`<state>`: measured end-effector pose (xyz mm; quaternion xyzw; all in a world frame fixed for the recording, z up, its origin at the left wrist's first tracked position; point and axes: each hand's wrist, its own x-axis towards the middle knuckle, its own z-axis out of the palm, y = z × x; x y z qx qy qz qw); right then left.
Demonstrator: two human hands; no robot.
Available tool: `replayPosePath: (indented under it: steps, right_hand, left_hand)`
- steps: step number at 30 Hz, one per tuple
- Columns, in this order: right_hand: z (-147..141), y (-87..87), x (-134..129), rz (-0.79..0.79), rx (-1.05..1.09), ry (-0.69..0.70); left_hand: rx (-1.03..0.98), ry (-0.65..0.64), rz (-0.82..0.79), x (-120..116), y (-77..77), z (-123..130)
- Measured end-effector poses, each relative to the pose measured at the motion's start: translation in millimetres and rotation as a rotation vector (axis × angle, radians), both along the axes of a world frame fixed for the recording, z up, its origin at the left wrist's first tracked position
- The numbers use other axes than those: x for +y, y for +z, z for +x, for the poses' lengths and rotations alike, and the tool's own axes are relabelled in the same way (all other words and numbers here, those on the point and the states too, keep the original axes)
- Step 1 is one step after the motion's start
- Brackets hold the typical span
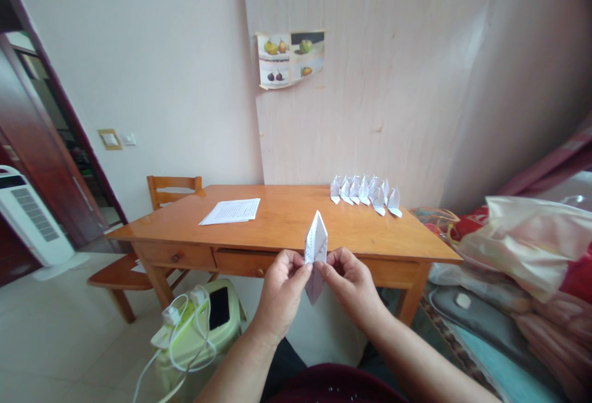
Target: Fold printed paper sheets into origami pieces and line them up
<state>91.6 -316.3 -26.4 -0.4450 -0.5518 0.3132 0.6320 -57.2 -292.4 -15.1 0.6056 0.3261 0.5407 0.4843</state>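
Observation:
Between my two hands is a folded piece of paper [317,239], long and pointed at top and bottom, with print on part of it. It is held upright in front of the table's near edge. My left hand [285,286] pinches its left side between thumb and fingers. From the other side, my right hand [346,282] pinches the right edge at about the same height. On the table's far right stand several folded paper figures [364,190] in close rows. A stack of printed sheets [231,210] lies at the table's left.
The wooden table [287,218] has drawers and stands against the wall. A chair [173,190] is behind its left end, a wooden bench [123,276] at its left. A green bin [203,323] with cables and a phone stands below. Bags [531,242] and bedding fill the right.

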Motion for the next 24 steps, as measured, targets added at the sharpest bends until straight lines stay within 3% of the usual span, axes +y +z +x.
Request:
replayPosePath:
  steps: [6, 18, 24]
  right_hand:
    - [0, -1.8, 1, -0.004, -0.058, -0.080]
    - [3, -1.1, 4, 0.037, 0.165, 0.086]
    - [1, 3.5, 1, 0.033, 0.192, 0.077]
  left_hand:
    - [0.176, 0.077, 0.166, -5, 1.6, 1]
    - [0.295, 0.172, 0.636, -9, 3.2, 4]
    - [0.283, 0.154, 0.608, -13, 6.3, 3]
